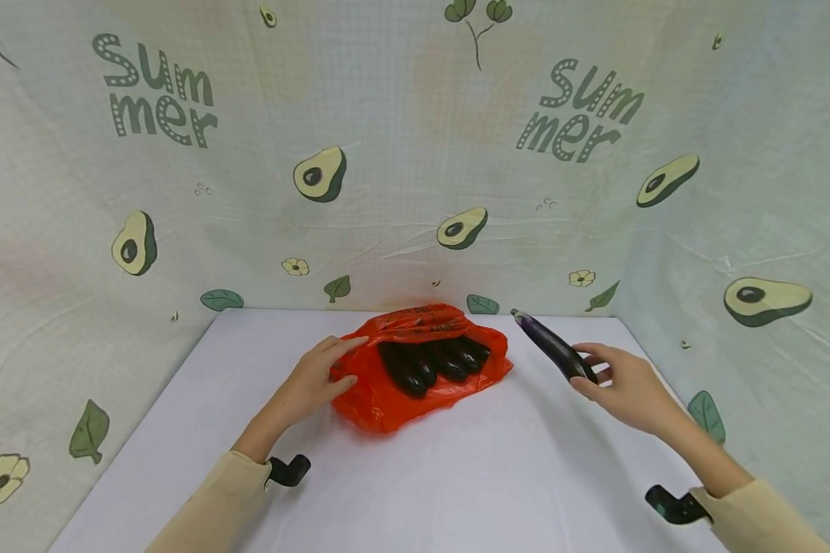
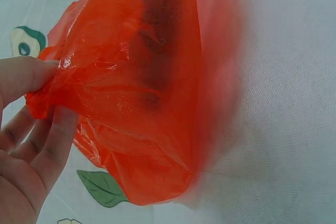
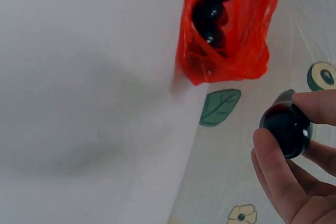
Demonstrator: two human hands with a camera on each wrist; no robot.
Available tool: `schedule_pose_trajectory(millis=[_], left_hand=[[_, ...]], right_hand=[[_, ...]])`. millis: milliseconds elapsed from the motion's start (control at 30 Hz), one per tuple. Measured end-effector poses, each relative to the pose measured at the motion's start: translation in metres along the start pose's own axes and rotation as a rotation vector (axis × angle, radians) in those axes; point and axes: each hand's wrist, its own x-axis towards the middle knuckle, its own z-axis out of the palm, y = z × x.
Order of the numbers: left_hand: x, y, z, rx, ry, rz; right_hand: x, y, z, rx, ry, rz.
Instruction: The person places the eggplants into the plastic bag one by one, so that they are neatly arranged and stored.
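Note:
A red plastic bag (image 1: 373,395) lies on the table with its mouth toward me. Several dark eggplants (image 1: 404,369) lie side by side inside it. At the bag's left side my left hand (image 1: 311,384) pinches the plastic between thumb and fingers (image 2: 62,135), as the left wrist view shows. My right hand (image 1: 629,388) grips a single long eggplant (image 1: 549,343) by its rounded end, held above the table right of the bag. Its stem end points up and left, away from me. The right wrist view looks at that eggplant's dark end (image 3: 286,129).
A white table (image 1: 415,491) spreads under both hands. Behind it and at both sides hangs a pale cloth (image 1: 387,261) printed with avocados, leaves and lettering. A black wrist mount sits on the left wrist (image 1: 289,470) and another on the right (image 1: 674,505).

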Motion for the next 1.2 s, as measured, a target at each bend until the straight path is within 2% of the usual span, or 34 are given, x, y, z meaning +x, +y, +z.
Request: schedule_pose_trajectory(millis=[200,800,1200], left_hand=[[0.000,0.001,-0.001,0.007,0.004,0.012],[0.000,0.001,-0.001,0.004,0.009,0.023],[-0.001,0.003,-0.001,0.002,0.014,0.019]], right_hand=[[-0.001,-0.017,0.006,0.029,-0.012,-0.026],[0.010,-0.058,0.041,0.129,-0.131,-0.078],[0.022,-0.078,0.069,0.130,-0.182,-0.115]])
